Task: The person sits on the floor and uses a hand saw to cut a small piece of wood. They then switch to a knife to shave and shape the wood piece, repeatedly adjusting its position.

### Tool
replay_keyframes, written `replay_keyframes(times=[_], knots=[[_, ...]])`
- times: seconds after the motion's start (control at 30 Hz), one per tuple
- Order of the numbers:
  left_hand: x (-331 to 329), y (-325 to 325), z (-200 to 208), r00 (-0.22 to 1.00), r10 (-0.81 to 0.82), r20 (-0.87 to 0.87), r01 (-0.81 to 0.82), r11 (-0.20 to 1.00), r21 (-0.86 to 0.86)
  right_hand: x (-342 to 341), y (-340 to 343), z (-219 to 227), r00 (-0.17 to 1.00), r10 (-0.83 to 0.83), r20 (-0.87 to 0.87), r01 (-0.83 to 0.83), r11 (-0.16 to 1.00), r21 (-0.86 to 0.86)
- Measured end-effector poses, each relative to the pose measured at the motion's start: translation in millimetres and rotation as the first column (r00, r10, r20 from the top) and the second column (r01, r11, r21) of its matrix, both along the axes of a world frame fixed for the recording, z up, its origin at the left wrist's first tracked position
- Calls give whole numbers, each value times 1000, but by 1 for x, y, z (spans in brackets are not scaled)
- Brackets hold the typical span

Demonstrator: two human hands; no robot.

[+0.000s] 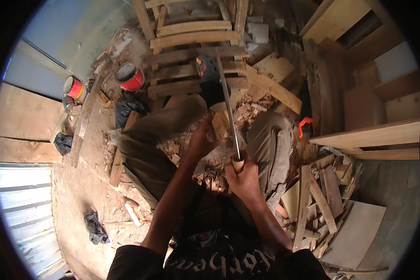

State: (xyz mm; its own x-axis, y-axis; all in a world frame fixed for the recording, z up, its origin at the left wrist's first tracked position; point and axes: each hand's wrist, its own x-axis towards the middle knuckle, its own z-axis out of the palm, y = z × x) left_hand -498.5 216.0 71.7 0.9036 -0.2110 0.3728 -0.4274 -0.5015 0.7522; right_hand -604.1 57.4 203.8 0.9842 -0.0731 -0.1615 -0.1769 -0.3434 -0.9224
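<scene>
My right hand (244, 179) is closed around the round, light wooden handle of a long, narrow metal tool (230, 109). Its thin blade points away from me, past my shoe; whether it is a file or a knife I cannot tell. Just left of the blade, my left hand (203, 141) has its thumb and fingers around the near end of a small piece of wood (220, 125). That piece sits between my legs, beyond my hand. My dark shoe (207, 70) rests on the slats of a wooden frame (170, 86).
Wood chips and scraps (254, 111) litter the ground between my legs. Two red tins (133, 81) (73, 88) stand to the left. An orange-handled tool (306, 125) is at right, near a wooden cabinet frame (373, 130). Offcuts (322, 200) are piled at lower right.
</scene>
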Motion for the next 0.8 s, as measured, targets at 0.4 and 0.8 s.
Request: replay_keyframes(times=[0.4, 0.8], knots=[[-9, -8, 73, 988, 9, -152, 3, 997, 76, -27, -12, 73, 998, -38, -51, 39, 999, 12], [-3, -2, 13, 957, -123, -262, 80, 983, -167, 0, -8, -16, 970, 178, -166, -41, 793, 608]])
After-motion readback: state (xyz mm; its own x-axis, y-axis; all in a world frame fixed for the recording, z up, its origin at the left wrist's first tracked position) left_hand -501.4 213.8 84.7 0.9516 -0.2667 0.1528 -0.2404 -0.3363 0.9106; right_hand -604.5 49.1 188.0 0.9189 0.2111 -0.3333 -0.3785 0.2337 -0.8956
